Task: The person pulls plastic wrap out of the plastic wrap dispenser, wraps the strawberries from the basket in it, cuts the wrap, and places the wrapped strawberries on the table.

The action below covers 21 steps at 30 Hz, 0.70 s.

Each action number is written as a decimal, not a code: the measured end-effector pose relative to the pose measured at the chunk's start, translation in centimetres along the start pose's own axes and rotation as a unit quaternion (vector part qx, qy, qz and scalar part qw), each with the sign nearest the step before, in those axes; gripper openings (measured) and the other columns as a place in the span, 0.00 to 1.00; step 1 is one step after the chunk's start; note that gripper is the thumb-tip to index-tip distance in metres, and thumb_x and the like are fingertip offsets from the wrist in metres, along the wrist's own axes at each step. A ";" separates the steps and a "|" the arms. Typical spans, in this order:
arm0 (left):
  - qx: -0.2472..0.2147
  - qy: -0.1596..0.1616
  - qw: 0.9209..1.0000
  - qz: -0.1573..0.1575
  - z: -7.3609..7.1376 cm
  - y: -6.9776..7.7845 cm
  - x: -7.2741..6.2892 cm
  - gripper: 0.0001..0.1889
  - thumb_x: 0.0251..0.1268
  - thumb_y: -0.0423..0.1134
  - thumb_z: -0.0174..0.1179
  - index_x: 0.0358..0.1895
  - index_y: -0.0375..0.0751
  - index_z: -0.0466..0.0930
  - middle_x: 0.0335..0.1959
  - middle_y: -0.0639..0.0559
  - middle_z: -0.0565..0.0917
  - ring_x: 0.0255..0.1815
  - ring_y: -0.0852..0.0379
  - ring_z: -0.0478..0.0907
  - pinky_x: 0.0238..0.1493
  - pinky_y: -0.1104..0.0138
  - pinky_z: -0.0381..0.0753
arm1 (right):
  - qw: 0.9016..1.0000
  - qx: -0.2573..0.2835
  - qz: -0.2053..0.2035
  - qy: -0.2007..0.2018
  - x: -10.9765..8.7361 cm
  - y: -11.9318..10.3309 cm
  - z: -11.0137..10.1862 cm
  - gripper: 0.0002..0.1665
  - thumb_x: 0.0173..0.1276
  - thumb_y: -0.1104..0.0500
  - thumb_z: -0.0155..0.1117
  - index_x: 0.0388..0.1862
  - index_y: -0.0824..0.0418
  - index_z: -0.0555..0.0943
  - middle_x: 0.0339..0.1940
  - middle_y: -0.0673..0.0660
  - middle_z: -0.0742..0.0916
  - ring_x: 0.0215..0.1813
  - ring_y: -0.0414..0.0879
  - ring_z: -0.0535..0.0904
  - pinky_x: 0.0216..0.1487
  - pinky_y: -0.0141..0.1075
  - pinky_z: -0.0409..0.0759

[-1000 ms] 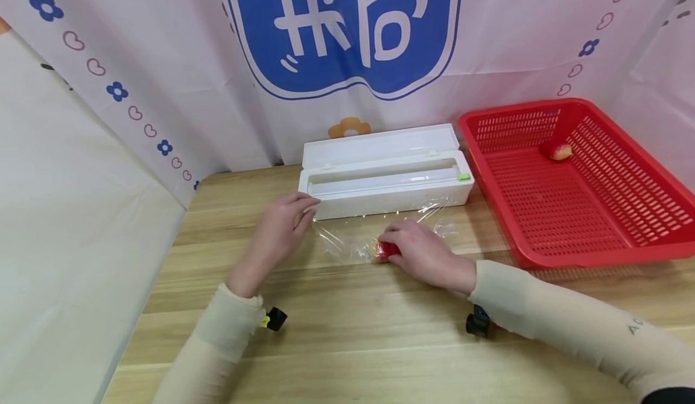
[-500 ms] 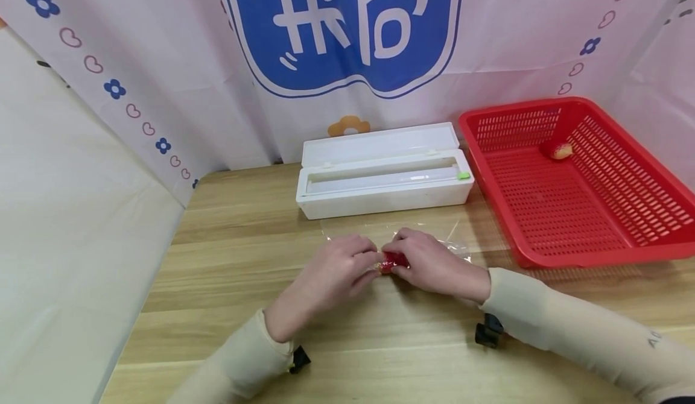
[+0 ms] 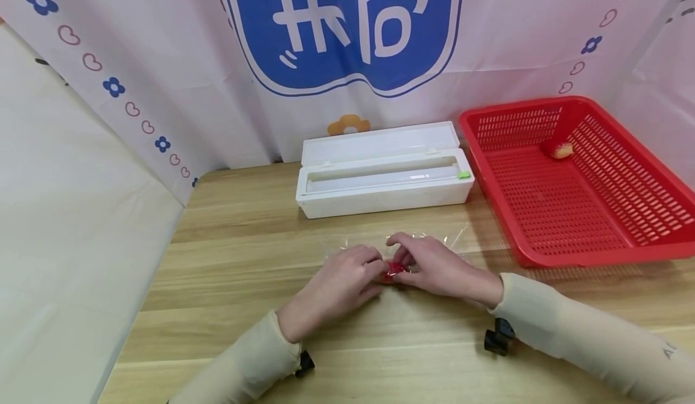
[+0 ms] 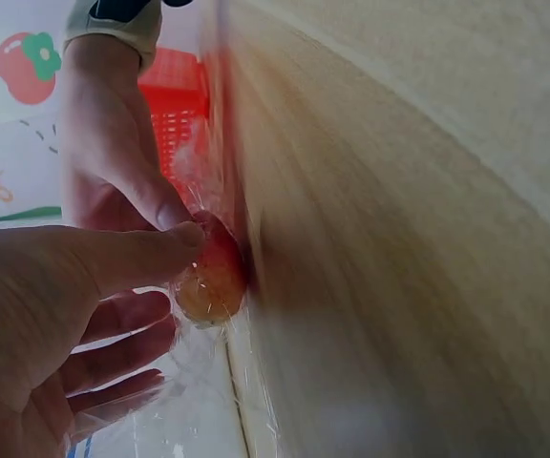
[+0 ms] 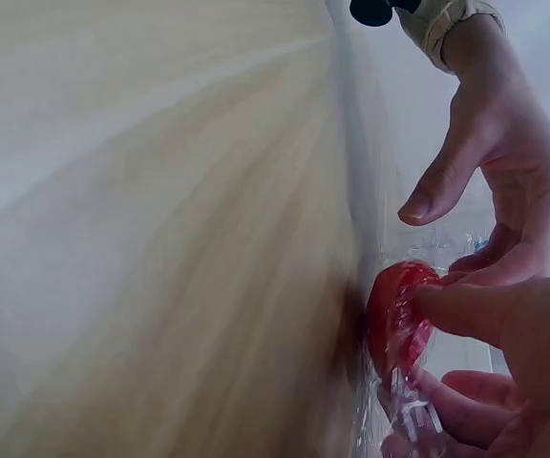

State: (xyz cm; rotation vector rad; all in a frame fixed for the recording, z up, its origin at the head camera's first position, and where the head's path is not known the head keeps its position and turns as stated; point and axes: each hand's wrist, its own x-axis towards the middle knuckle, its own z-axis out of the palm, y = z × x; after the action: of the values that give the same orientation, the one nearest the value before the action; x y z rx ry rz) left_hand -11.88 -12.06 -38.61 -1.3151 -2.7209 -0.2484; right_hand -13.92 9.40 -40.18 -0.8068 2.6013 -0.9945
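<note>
A small red and yellow fruit, apple-like (image 4: 210,286), lies low on the table between both hands, partly covered by clear cling film (image 5: 413,415). My left hand (image 3: 347,274) holds its left side with bent fingers. From the right, my right hand (image 3: 434,265) grips the fruit; in the right wrist view its thumb presses on the red skin through film. Loose film trails past the fingers in both wrist views. Behind the hands stands a white cling film box (image 3: 388,199), lid raised, with a roll inside. Fingers hide much of the fruit in the head view.
A red plastic basket (image 3: 578,258) stands at the right and holds a red piece with a pale yellow face (image 3: 564,151). The wooden table (image 3: 228,235) backs onto a white printed curtain (image 3: 282,114).
My left hand has moved right from the film's edge at the box to the fruit, folding film over it. Both hands and the fruit have shifted slightly towards me.
</note>
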 end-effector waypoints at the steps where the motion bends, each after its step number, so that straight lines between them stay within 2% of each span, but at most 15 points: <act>1: 0.004 -0.003 1.000 -0.003 0.0 0.0 -0.1 0.14 0.59 0.46 0.71 0.48 0.50 0.84 0.42 0.57 0.84 0.44 0.60 0.80 0.49 0.66 0.84 | 1.000 0.006 0.000 -0.004 -0.1 0.0 0.0 0.32 0.62 0.56 0.73 0.63 0.58 0.71 0.43 0.46 0.90 0.47 0.39 0.85 0.55 0.42 0.83; 4: 0.010 -0.010 1.000 -0.009 0.1 0.0 -0.2 0.16 0.57 0.46 0.72 0.47 0.50 0.83 0.42 0.57 0.83 0.43 0.59 0.80 0.47 0.65 0.85 | 1.000 0.022 0.005 -0.014 -0.2 0.0 0.1 0.28 0.63 0.54 0.72 0.60 0.56 0.73 0.43 0.46 0.90 0.47 0.38 0.86 0.56 0.42 0.83; 9: -0.006 -0.020 1.000 -0.020 0.3 -0.3 -0.2 0.14 0.59 0.45 0.71 0.48 0.50 0.83 0.42 0.57 0.82 0.42 0.60 0.81 0.46 0.66 0.85 | 0.999 0.031 0.004 -0.018 -0.3 0.0 0.1 0.25 0.64 0.52 0.71 0.58 0.54 0.75 0.45 0.46 0.90 0.49 0.38 0.86 0.56 0.42 0.83; 13: -0.025 -0.026 0.999 -0.032 0.4 -0.6 -0.1 0.12 0.64 0.44 0.67 0.49 0.52 0.83 0.44 0.59 0.82 0.43 0.62 0.81 0.47 0.67 0.85 | 1.000 -0.006 -0.027 0.004 -0.4 0.1 -0.1 0.22 0.65 0.50 0.71 0.55 0.54 0.78 0.47 0.48 0.90 0.50 0.40 0.85 0.55 0.43 0.83; 17: -0.038 -0.029 0.998 -0.042 0.3 -0.9 0.0 0.11 0.67 0.45 0.64 0.50 0.52 0.83 0.45 0.59 0.83 0.44 0.62 0.81 0.48 0.67 0.85 | 0.995 -0.053 -0.071 0.038 -0.6 0.1 -0.2 0.18 0.63 0.50 0.72 0.50 0.52 0.82 0.45 0.48 0.88 0.49 0.41 0.84 0.54 0.41 0.83; 21: -0.051 -0.028 0.997 -0.050 0.3 -1.0 0.0 0.11 0.68 0.44 0.63 0.50 0.50 0.82 0.45 0.58 0.84 0.44 0.61 0.82 0.48 0.67 0.84 | 0.995 -0.041 -0.082 0.033 -0.6 0.1 -0.4 0.13 0.62 0.52 0.73 0.46 0.50 0.83 0.41 0.43 0.88 0.46 0.38 0.84 0.52 0.39 0.83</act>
State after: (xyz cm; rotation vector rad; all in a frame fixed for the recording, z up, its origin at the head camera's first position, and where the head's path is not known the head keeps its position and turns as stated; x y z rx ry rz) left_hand -12.67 -12.58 -38.97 -1.2291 -2.8598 -0.3700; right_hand -13.62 10.06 -39.98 -1.0405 2.6813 -0.9789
